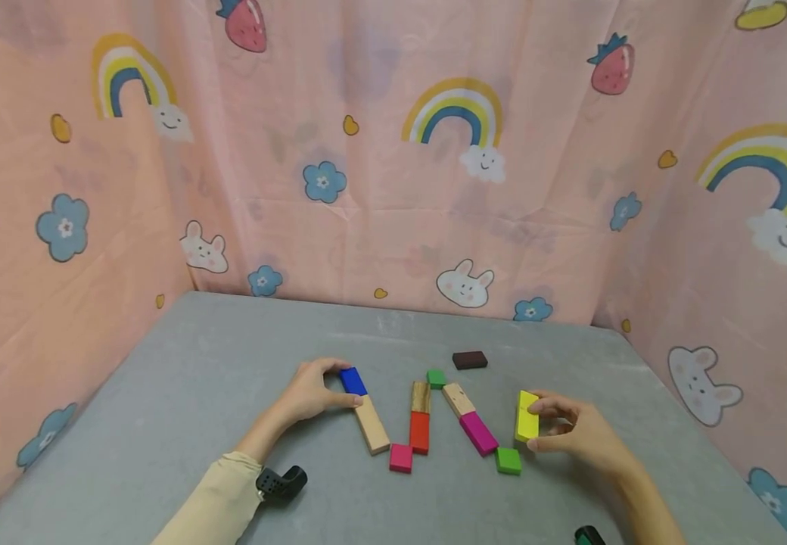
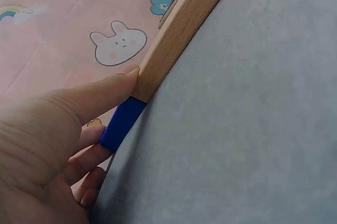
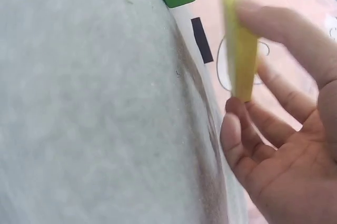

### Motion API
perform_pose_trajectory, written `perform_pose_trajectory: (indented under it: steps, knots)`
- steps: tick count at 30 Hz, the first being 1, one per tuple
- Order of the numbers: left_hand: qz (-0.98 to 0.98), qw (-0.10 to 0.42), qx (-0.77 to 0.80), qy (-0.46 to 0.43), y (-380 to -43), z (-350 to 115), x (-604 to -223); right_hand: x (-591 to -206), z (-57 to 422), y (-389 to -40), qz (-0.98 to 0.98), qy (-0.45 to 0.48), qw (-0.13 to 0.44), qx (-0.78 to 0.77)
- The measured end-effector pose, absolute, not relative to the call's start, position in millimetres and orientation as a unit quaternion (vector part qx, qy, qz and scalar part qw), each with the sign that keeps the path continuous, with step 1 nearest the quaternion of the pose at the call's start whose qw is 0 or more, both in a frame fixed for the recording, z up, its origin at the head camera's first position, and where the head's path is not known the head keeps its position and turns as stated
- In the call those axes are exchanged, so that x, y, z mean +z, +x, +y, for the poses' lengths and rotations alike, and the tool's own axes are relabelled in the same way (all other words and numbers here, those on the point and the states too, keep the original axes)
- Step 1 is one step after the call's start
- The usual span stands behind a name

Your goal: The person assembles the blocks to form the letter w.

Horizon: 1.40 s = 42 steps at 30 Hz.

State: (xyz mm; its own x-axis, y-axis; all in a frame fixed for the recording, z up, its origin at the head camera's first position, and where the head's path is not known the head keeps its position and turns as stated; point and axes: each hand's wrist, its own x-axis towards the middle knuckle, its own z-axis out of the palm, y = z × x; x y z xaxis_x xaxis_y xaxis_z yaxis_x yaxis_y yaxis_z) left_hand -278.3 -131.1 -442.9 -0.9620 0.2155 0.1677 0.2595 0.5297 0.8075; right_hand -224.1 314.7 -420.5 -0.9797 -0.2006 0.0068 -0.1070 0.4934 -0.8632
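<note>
My left hand (image 1: 312, 390) has its fingers at the far end of a blue wooden block (image 1: 353, 381), with the thumb near where it meets a plain wooden block (image 1: 371, 425). In the left wrist view the thumb touches the plain wood beside the blue block (image 2: 124, 123). Between thumb and fingers, my right hand (image 1: 587, 439) pinches a yellow block (image 1: 527, 416). The right wrist view has that yellow block (image 3: 243, 50) held raised above the grey table. A green block (image 1: 508, 461) lies just left of and nearer than it.
Between the hands, a zigzag continues with a pink block (image 1: 401, 458), a red block (image 1: 419, 433), a brown grained block (image 1: 421, 396), a small green block (image 1: 437, 378), a light wooden block (image 1: 458, 399) and a magenta block (image 1: 478, 434). Behind them lies a dark brown block (image 1: 470, 360).
</note>
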Motion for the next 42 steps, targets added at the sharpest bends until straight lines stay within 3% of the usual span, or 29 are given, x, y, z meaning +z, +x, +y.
perform_pose_trajectory:
  steps: [20, 42]
  knots:
    - [-0.874, 0.024, -0.467, -0.133, -279.0, -132.4, -440.7, -423.7, 318.0, -232.8, 0.877, -0.132, 0.101, -0.451]
    - [-0.877, 0.025, -0.461, -0.134, -279.0, -130.6, -444.3, -421.6, 319.0, -223.3, 0.852, -0.153, 0.121, -0.486]
